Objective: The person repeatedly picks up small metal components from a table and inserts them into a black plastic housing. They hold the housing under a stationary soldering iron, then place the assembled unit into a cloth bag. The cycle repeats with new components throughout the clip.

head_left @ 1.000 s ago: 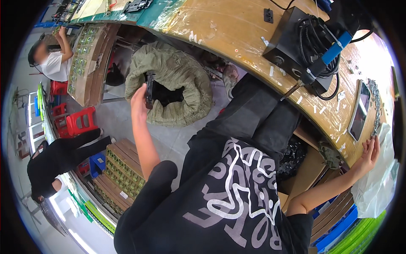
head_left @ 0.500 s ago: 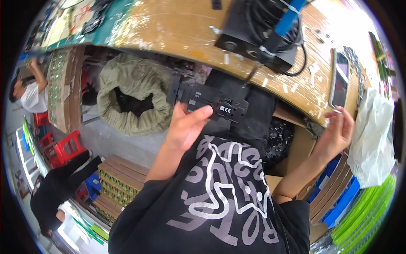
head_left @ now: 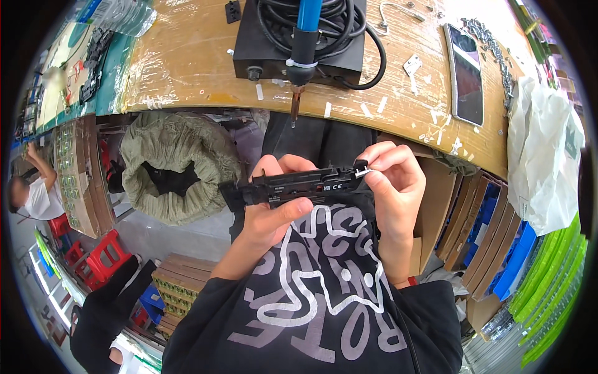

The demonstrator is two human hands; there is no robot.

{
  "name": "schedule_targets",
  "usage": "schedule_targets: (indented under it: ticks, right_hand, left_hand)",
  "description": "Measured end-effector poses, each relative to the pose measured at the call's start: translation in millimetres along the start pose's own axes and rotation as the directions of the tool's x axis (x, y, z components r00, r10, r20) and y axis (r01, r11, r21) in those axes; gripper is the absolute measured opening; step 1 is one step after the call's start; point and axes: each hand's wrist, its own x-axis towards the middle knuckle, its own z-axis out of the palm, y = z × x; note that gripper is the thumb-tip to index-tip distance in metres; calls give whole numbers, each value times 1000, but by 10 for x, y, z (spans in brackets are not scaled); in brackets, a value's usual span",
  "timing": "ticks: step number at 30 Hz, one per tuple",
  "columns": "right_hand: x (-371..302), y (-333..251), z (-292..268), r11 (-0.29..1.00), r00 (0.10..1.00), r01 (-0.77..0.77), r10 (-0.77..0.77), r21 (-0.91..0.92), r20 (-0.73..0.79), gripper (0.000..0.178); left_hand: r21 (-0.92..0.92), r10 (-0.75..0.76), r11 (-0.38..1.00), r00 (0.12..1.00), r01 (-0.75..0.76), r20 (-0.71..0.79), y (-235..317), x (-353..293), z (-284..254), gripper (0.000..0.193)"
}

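Note:
A long black plastic device (head_left: 289, 185) with printed markings lies across my lap area, in front of my chest. My left hand (head_left: 272, 218) is closed around its left part, thumb along the near side and fingers behind. At the device's right end, my right hand (head_left: 397, 184) pinches a small pale, slim piece (head_left: 364, 173) between thumb and fingertips. That piece touches or nearly touches the end of the device; its exact kind is too small to tell. Beyond the device, a blue-handled tool with a pointed metal tip (head_left: 295, 103), like a soldering iron, overhangs the table edge.
A black box (head_left: 249, 53) with coiled cable sits on the wooden table (head_left: 187, 68). To its right are a phone (head_left: 466, 75), small dark parts (head_left: 489, 40) and a white bag (head_left: 545, 149). A green fabric sack (head_left: 137, 140) stands below left; other people are farther left.
My right hand has come from the table's right edge to the device, bringing the small pale piece. The device has been tilted and lowered slightly. My view has shifted to the right.

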Motion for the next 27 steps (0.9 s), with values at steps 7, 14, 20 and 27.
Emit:
schedule_targets:
  ticks: [7,14,20,27]
  right_hand:
    - [-53,91,48,999,995,15,-10,51,-103,13]
    - [-97,109,132,995,984,82,-71,57,-165,14]
    - [-127,118,138,991,982,109,-96,76,-161,14]
    - [-136,105,141,985,983,157,-149,75,-112,14]
  left_hand:
    - [68,63,995,996,-67,60,-53,6,81,30]
    - [18,117,993,984,-120,134,-95,4,72,31]
    - [53,138,987,971,-151,198,-101,-11,27,33]
    - [96,132,983,968,-155,215,-73,-41,13,34]
